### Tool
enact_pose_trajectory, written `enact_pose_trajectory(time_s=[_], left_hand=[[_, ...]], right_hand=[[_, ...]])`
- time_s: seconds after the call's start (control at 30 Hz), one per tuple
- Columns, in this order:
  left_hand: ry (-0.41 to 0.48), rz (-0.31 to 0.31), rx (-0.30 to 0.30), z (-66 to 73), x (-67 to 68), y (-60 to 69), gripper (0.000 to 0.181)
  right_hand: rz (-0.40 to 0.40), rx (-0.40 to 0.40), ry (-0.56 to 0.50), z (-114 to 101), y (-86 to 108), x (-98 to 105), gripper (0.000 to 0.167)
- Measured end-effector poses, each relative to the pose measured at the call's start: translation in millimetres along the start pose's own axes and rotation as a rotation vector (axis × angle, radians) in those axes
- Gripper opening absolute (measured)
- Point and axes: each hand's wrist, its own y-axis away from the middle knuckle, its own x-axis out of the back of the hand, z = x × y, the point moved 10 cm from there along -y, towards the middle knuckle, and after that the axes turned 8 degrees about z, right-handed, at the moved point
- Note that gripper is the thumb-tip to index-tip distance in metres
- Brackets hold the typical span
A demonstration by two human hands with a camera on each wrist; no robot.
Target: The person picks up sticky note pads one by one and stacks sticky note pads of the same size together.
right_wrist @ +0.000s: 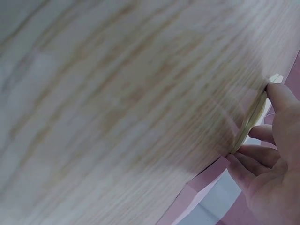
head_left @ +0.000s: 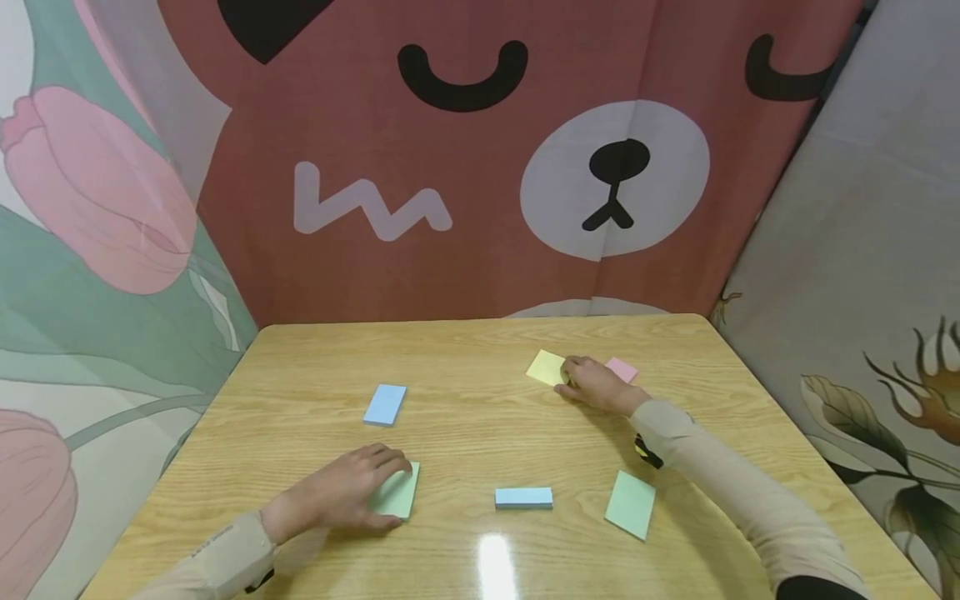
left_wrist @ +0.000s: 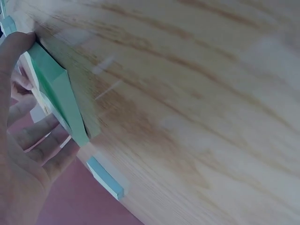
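Note:
On the left side of the table, my left hand (head_left: 341,492) holds a green sticky note pad (head_left: 403,496) by its edges. The left wrist view shows the thumb at one corner of that pad (left_wrist: 58,86) and the fingers along its other side. Farther back on the right, my right hand (head_left: 596,385) pinches a yellow sticky note pad (head_left: 543,367). Its thumb and fingers sit at opposite ends of the yellow pad (right_wrist: 252,119) in the right wrist view. A pink sticky note pad (head_left: 623,369) lies just beyond the right hand, partly hidden by it.
One blue pad (head_left: 386,405) lies behind the left hand. A narrow light-blue pad (head_left: 523,498) is at the middle front, and a second green pad (head_left: 630,505) lies near the right forearm. Printed cloth (head_left: 360,275) hangs behind the wooden table (head_left: 465,375).

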Motion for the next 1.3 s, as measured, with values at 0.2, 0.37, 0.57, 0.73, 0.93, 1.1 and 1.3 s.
enact_pose_trajectory(time_s=[0.2,0.37,0.57,0.73,0.93,1.1,1.3], left_hand=[[-0.015,0.001,0.013,0.4,-1.9,-1.2,0.067],[-0.025,0.018,0.012,0.5,-1.1,-1.9,0.066],[-0.043,0.033,-0.002,1.4,0.1,-2.7,0.065],[-0.059,0.029,-0.015,2.3,-0.5,-4.4,0.066],[-0.089,0.046,-0.05,5.2,-1.2,-6.3,0.074],[-0.093,0.055,-0.075,8.2,-0.8,-6.4,0.072],[-0.092,0.058,-0.064,7.7,0.4,-7.9,0.072]], right_hand=[[-0.006,-0.008,-0.007,-0.7,0.4,-0.1,0.025],[-0.002,-0.008,-0.003,0.3,0.4,-0.4,0.026],[-0.007,-0.018,-0.002,2.8,-0.3,-2.1,0.026],[-0.016,-0.024,0.001,4.1,-1.2,-3.4,0.027],[-0.012,-0.016,-0.009,3.4,-1.0,-3.1,0.026],[-0.007,-0.01,-0.007,2.0,-0.3,-2.3,0.025],[-0.009,-0.008,-0.01,0.7,-0.4,-0.7,0.025]])
